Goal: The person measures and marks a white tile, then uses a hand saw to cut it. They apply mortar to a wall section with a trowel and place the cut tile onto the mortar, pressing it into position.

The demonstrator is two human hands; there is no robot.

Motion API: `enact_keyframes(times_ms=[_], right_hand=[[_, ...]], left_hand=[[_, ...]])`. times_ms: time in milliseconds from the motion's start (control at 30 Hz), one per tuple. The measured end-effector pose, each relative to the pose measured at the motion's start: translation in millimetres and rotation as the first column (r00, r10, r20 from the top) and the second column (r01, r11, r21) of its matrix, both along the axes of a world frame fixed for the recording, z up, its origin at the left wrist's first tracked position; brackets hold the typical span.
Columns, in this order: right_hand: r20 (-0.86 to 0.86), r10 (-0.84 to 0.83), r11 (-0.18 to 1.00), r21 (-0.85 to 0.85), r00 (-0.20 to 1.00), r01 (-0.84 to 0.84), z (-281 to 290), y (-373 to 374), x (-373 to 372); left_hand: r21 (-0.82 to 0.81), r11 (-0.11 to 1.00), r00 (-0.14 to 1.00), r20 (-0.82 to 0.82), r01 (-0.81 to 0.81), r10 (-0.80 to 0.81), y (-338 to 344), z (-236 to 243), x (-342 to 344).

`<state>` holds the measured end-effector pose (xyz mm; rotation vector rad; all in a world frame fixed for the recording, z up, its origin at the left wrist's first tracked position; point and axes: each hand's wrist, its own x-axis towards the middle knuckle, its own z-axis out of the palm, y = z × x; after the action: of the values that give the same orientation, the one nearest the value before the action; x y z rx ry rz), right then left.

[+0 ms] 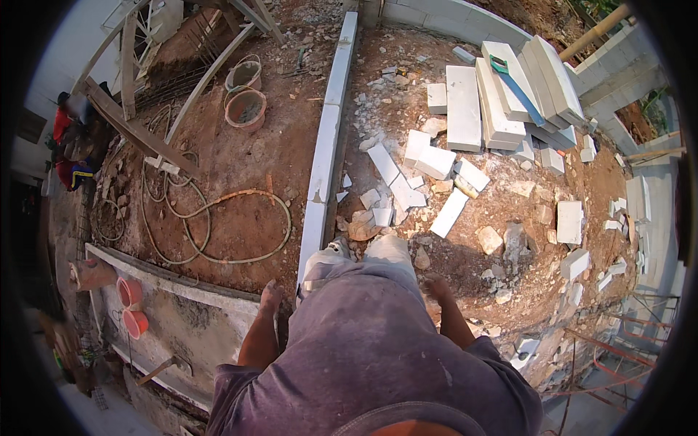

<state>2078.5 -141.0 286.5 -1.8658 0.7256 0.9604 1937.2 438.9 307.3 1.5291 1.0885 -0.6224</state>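
My left hand hangs empty and loosely open beside my left leg, left of a narrow white block wall. My right hand hangs by my right thigh, loosely open and empty, above the rubble-strewn dirt. My shoes stand just right of the wall's near end. Ahead on the right, loose white block pieces lie scattered among stones, near a stack of long white blocks with a green-handled handsaw on it.
Hoses, mortar buckets and timber formwork lie left of the wall, with two people at the far left. A concrete ledge and red pails are at lower left; steel bars rise at lower right.
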Motion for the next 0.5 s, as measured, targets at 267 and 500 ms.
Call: enact_keyframes(times_ms=[267,500], right_hand=[[0.039,-0.103,0.995,-0.007,0.994,0.103,-34,16,63],[0.166,0.435,0.858,-0.373,0.885,-0.352,-82,20,199]], left_hand=[[0.226,0.972,0.954,0.273,0.062,-0.125,102,-17,251],[0.136,0.911,0.908,0.106,0.39,-0.404,85,-68,443]])
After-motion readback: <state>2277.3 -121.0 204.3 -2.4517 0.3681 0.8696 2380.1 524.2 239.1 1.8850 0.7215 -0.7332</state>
